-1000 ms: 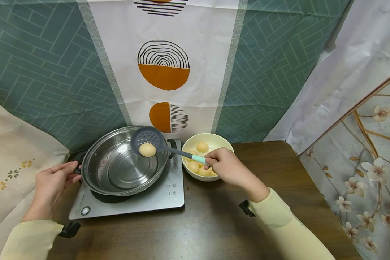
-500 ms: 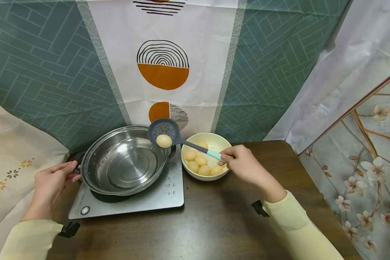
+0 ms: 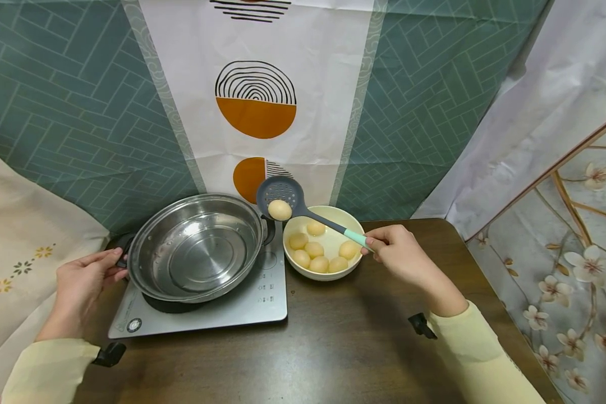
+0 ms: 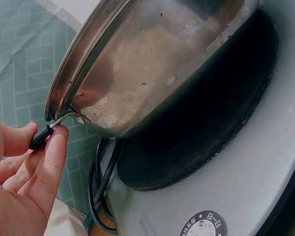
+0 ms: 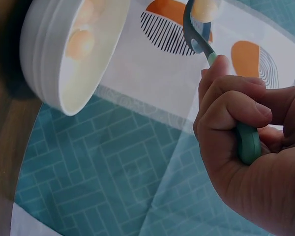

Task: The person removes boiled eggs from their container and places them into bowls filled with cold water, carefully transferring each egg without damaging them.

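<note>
My right hand (image 3: 401, 252) grips the mint-green handle of a grey slotted skimmer (image 3: 280, 188). One pale yellow, egg-shaped ball (image 3: 280, 210) lies on the skimmer's head, held up between the pan and the bowl. In the right wrist view, the fingers wrap round the handle (image 5: 248, 142). My left hand (image 3: 83, 280) pinches the black side handle (image 4: 39, 138) of a wide steel pan (image 3: 197, 247) between thumb and fingers. Several similar balls (image 3: 314, 249) sit in a cream bowl (image 3: 324, 278) below the skimmer's shaft. Inside the pan only bare shiny metal shows.
Under the pan is a silver induction cooker (image 3: 222, 316) with touch markings at its right. A black cable (image 4: 99, 182) runs by its left side. The brown wooden table (image 3: 328, 348) backs onto a patterned curtain (image 3: 414, 140), and floral cloth (image 3: 575, 292) borders the right.
My right hand has carried the skimmer and its ball to the right, from over the pan to the gap beside the bowl. My left hand stays on the pan handle.
</note>
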Tool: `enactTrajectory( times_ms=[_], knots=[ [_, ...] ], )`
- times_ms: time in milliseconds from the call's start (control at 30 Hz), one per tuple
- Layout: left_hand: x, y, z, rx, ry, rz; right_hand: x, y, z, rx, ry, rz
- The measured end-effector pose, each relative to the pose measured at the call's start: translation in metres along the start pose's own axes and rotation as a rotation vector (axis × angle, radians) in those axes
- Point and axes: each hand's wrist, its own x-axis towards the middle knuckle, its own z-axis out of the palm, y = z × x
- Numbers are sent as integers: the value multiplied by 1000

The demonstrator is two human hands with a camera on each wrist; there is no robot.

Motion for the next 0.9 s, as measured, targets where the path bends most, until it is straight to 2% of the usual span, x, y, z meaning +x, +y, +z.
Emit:
enactTrajectory(
  times_ms=[433,700,900],
  knots=[
    [-3,3,0,-24,-30,-3,-10,21,-11,-36,39,39],
    [-3,2,1,1,-4,-4,-17,36,-15,-87,74,76],
    [-4,1,1,-17,-16,8,-22,49,-17,-119,91,78]
  ],
)
